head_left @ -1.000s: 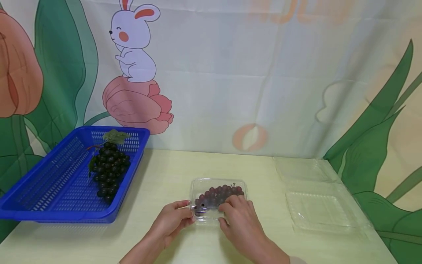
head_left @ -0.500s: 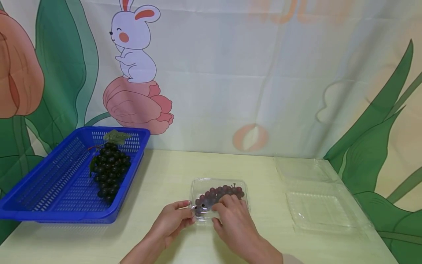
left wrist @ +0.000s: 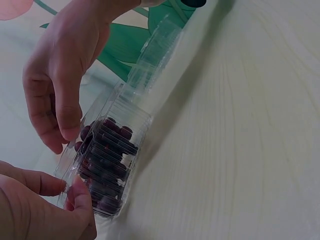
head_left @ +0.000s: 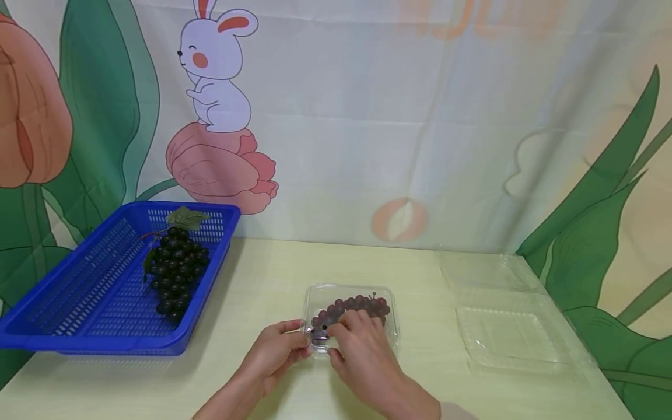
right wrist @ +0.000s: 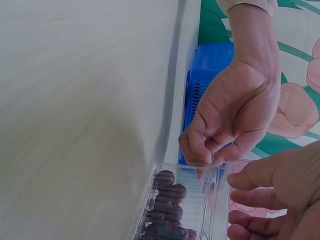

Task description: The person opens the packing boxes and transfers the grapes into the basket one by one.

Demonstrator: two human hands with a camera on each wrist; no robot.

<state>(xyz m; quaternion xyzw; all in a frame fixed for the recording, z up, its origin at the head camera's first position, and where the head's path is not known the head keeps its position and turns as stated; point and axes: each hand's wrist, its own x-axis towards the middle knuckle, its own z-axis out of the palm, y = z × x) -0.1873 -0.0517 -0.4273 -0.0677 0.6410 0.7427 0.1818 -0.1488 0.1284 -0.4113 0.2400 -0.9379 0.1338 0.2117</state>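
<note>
In the head view, a lidded clear plastic clamshell box (head_left: 315,294) sits on the table with a bunch of dark red grapes (head_left: 349,304) inside. My left hand (head_left: 277,353) pinches the rim at the box's front left corner; the left wrist view has the thumb and forefinger meeting on the edge flange. Over the front of the lid lies my right hand (head_left: 367,361), palm down, fingers loosely bent, fingertips right at the lid. In the right wrist view, the fingers of that hand (right wrist: 255,200) lie along the lid side of the box, pinching nothing.
A blue plastic basket (head_left: 100,344) stands at the left, holding a bunch of black grapes (head_left: 177,262) with a leaf. At the right of the pale table (head_left: 273,262) lies an unfolded clear plastic container (head_left: 514,338). A printed curtain (head_left: 336,146) hangs behind.
My right hand has slid leftward along the front of the lid toward my left hand. The left hand keeps its pinch on the corner, and the box has barely moved.
</note>
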